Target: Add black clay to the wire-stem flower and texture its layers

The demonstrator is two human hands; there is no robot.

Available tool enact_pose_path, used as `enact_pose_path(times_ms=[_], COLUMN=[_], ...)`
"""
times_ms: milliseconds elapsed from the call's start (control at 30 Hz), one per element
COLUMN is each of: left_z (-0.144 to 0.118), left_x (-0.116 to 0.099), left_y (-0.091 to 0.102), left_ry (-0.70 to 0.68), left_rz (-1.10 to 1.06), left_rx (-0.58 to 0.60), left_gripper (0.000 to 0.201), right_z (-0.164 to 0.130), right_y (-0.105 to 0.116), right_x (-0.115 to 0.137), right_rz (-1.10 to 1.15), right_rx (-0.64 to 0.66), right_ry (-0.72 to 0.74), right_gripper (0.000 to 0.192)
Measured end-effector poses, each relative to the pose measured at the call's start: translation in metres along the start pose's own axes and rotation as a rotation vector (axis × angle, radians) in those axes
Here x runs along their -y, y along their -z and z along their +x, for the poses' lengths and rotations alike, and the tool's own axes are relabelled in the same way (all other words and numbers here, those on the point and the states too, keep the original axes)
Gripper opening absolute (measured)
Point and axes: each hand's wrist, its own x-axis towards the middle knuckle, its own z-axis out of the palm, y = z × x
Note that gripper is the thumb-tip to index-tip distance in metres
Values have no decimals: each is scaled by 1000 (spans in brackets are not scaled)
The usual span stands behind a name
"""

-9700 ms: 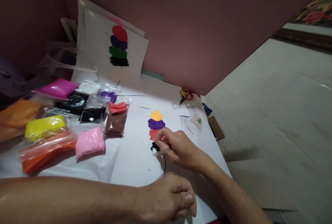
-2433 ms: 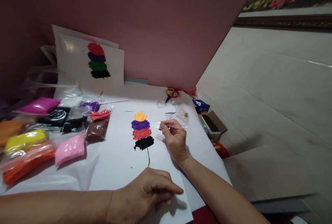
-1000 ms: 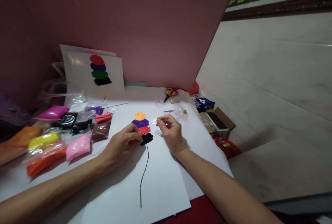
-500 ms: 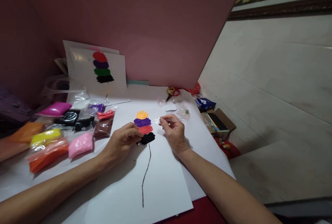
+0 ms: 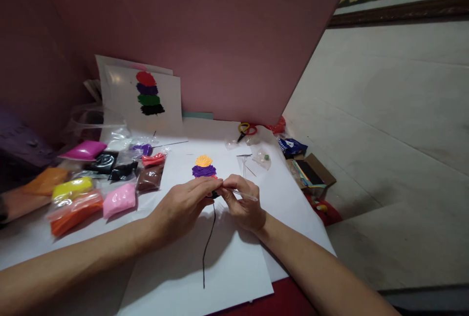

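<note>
My right hand (image 5: 244, 203) grips a clear plastic fork (image 5: 245, 195), its handle pointing right. The fork's tines are hidden behind my fingers. My left hand (image 5: 186, 203) is closed, its fingertips meeting those of my right hand; whatever lies between them is covered. Both hands are over the lower part of a stacked clay figure on a white sheet (image 5: 176, 277). Its yellow clay piece (image 5: 204, 160) and purple clay piece (image 5: 204, 171) show plainly, while the red and black clay pieces below are mostly hidden. A dark wavy line (image 5: 207, 247) runs down the sheet.
Bags of coloured clay, among them a pink bag (image 5: 119, 200) and a brown bag (image 5: 150, 178), lie at left. Behind them leans a sheet with a similar figure (image 5: 149, 94). Scissors (image 5: 246, 131) lie at the back. An open cardboard box (image 5: 318, 172) stands beyond the table's right edge.
My right hand has moved left and down with the fork, turning its handle downward. My left hand has shifted right to meet it, and together they now cover the red and black clay.
</note>
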Motion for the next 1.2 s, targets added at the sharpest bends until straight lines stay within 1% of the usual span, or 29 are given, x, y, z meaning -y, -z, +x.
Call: enact_pose_path(times_ms=[100, 167, 200, 300, 400, 533, 600, 633, 700, 767, 833, 900, 967, 1067, 1133, 1200], left_z=[7, 12, 14, 13, 3, -13, -18, -19, -20, -19, -19, -19, -18, -16, -15, -14], left_x=[-2, -3, -4, -6, -8, -6, -4, -3, 0, 3, 7, 8, 7, 3, 0, -3], left_y=[5, 13, 18, 30, 35, 30, 27, 26, 24, 22, 21, 20, 19, 19, 20, 20], left_ry=[-45, -28, 3, 149, 317, 492, 629, 704, 833, 913, 943, 943, 932, 902, 889, 915], left_rz=[111, 150, 153, 106, -22, -365, -469, -505, -549, -565, -574, -594, -594, -519, -472, -462], left_rx=[-6, -16, -27, -78, -139, -228, -268, -269, -234, -174, -125, -114, -140, -177, -181, -192], left_gripper=[21, 18, 17, 17, 15, 10, 9, 10, 14, 18, 21, 23, 21, 16, 18, 23], right_z=[-2, -2, -2, 0, 2, 4, 5, 5, 6, 6, 5, 5, 4, 5, 5, 6], right_y=[0, -1, -1, -2, -2, -3, -4, -4, -4, -4, -5, -5, -5, -5, -5, -5], right_x=[1, 0, -1, -6, -12, -15, -15, -15, -15, -16, -17, -18, -18, -18, -18, -18], right_rz=[7, 7, 5, 10, 42, 53, 53, 54, 55, 53, 50, 50, 53, 50, 38, 31], right_rx=[32, 31, 19, -56, -135, -147, -137, -136, -139, -143, -145, -142, -139, -142, -144, -142], right_ry=[21, -23, -64, -225, -341, -374, -376, -374, -372, -374, -382, -403, -431, -449, -435, -433], right_gripper=[5, 9, 11, 12, 15, 16, 15, 15, 14, 14, 13, 14, 14, 15, 15, 16])
